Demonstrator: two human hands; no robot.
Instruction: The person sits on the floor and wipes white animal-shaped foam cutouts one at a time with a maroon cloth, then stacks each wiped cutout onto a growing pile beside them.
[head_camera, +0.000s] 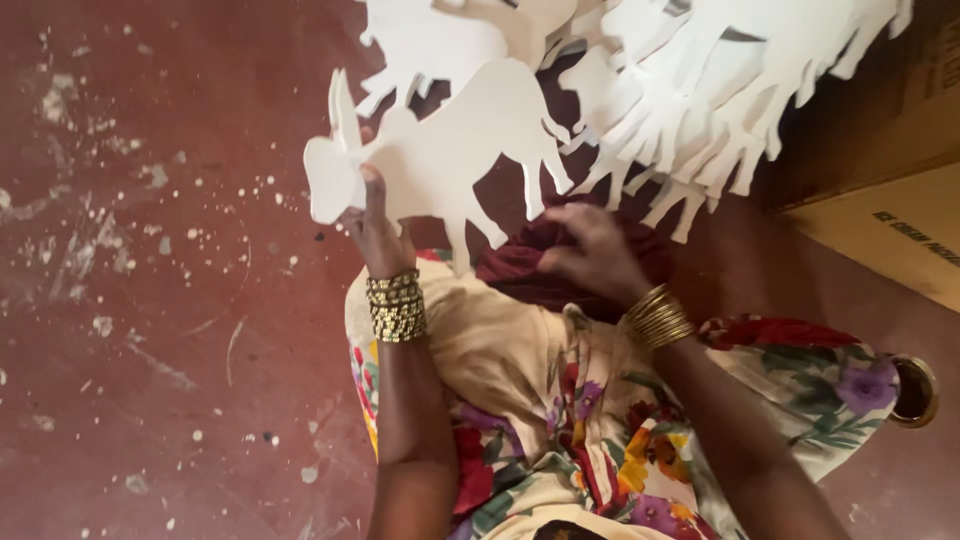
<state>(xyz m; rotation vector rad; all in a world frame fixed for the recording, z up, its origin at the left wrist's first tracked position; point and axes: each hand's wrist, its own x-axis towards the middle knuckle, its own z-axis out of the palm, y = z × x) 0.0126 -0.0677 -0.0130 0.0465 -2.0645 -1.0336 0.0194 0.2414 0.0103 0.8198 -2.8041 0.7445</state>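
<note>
Item: white animal-shaped cutout (450, 160), flat sheet stock, four legs pointing down, held above the lap. Left hand (375, 225) closes on it near the head end, thumb across the face, fingers hidden behind; gold beaded bangles (396, 306) on that wrist. Right hand (590, 250) rests curled on a maroon cloth (515, 270) bunched in the lap, fingers pressing into the folds; whether it truly pinches the cloth I cannot tell. Thin gold bangles (657, 318) on that wrist. Behind: a stack of similar white cutouts (700, 90), legs overlapping, near the held piece. Beyond the stack, a brown cardboard box (880, 150). Underfoot, a red floor (150, 300) flecked with pale spots. Garment: floral cream dress (560, 420). Handling note, as a judgement: the thin legs look breakable, so a grip on the broad body, with the sheet kept flat and supported, seems the safer hold while the cloth meets it.
</note>
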